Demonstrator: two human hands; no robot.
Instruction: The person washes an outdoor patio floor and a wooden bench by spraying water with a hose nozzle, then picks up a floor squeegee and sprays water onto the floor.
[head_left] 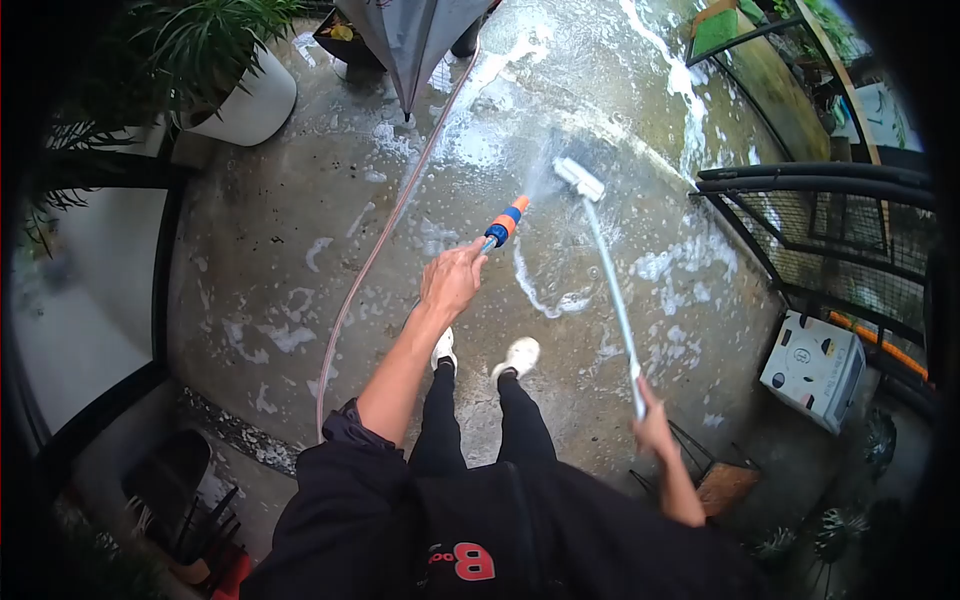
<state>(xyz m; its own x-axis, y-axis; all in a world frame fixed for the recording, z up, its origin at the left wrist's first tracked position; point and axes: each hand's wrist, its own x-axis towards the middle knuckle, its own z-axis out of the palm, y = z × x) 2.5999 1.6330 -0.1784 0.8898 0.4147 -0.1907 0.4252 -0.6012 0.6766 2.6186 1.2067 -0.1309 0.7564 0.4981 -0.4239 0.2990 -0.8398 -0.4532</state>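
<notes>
My left hand (pixel 452 280) is closed around the end of a hose behind an orange and blue spray nozzle (pixel 506 222). Water sprays from its tip toward the floor by the brush head. My right hand (pixel 653 425) grips the upper part of a long pale-handled floor brush (pixel 609 270). Its white head (pixel 579 179) rests on the wet concrete floor (pixel 270 230), ahead and slightly right of the nozzle. Patches of white foam lie across the floor around both tools.
A pinkish hose (pixel 385 235) runs along the floor on the left. A white planter (pixel 245 100) and a folded grey umbrella (pixel 400 45) stand at the back. To the right are a black metal railing (pixel 815 185) and a white box (pixel 814 370). A small stool (pixel 727 488) stands near my right arm.
</notes>
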